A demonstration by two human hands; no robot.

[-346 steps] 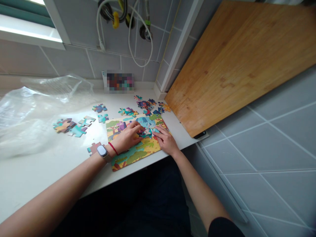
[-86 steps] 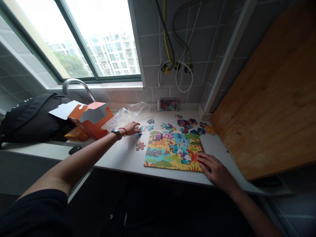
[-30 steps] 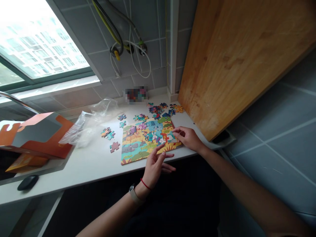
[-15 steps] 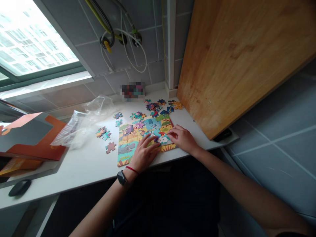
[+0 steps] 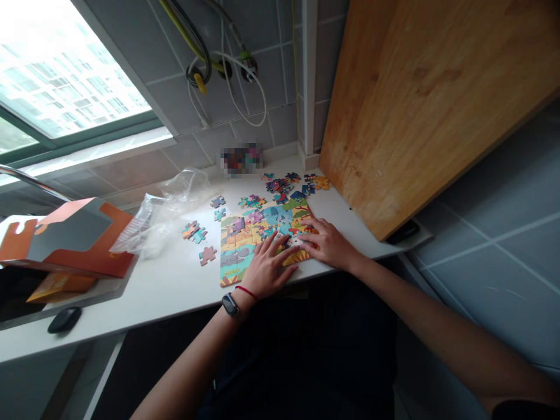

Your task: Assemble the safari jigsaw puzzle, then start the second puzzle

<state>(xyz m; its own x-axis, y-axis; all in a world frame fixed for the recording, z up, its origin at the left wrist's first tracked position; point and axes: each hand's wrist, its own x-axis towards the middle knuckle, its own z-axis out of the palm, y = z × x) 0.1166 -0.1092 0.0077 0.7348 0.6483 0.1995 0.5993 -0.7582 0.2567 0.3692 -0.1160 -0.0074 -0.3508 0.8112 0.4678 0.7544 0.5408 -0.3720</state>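
A partly joined jigsaw puzzle (image 5: 236, 257) with colourful animals lies at the white table's front edge. My left hand (image 5: 269, 265) rests over its lower middle, fingers spread, with a watch (image 5: 230, 304) and a red cord at the wrist. On the puzzle's right side, my right hand (image 5: 328, 244) lies with fingers stretched out, their tips on the pieces near a white animal. Both hands hide part of the picture. A purple puzzle piece (image 5: 238, 224) sits on the upper left of the puzzle. One loose puzzle piece (image 5: 207, 255) lies left of it.
Loose puzzle pieces (image 5: 280, 185) are heaped behind the puzzle, and a small pile (image 5: 195, 231) lies to its left. Clear plastic bags (image 5: 153, 224), an orange box (image 5: 91, 245) and a black mouse-shaped object (image 5: 65, 320) stand further left. A large wooden board (image 5: 420, 111) leans at right.
My right hand's fingers have gone from a pinch to stretched out flat on the puzzle. My left hand stays on the puzzle. The view has shifted slightly.
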